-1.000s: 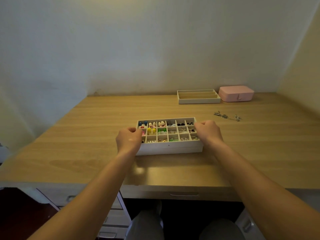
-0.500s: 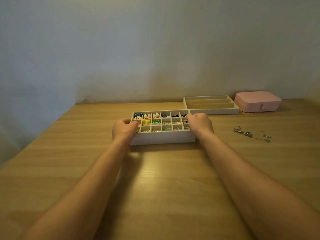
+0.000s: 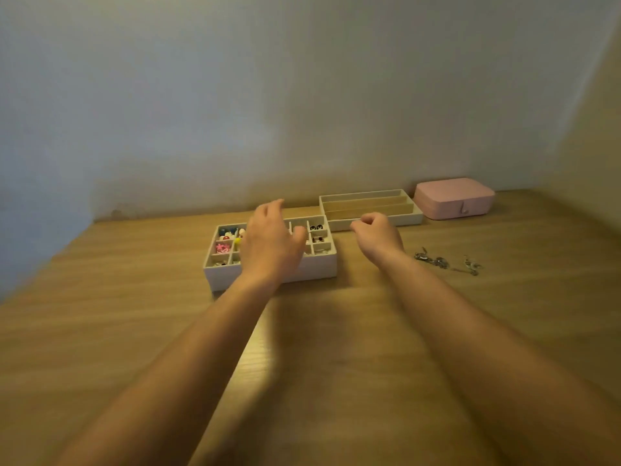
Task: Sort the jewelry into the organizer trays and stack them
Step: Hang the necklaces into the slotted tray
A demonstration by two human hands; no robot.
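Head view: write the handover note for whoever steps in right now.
Left hand: fingers relaxed, over the grid tray, holding nothing.
Right hand: loosely curled, nothing visible in it, between the grid tray and the long-slot tray.
Done: the grid tray holds sorted small pieces.
Left: loose silver jewelry lies on the table, right of the hands. The long-slot tray looks empty and is not stacked. The pink box sits closed at the back.
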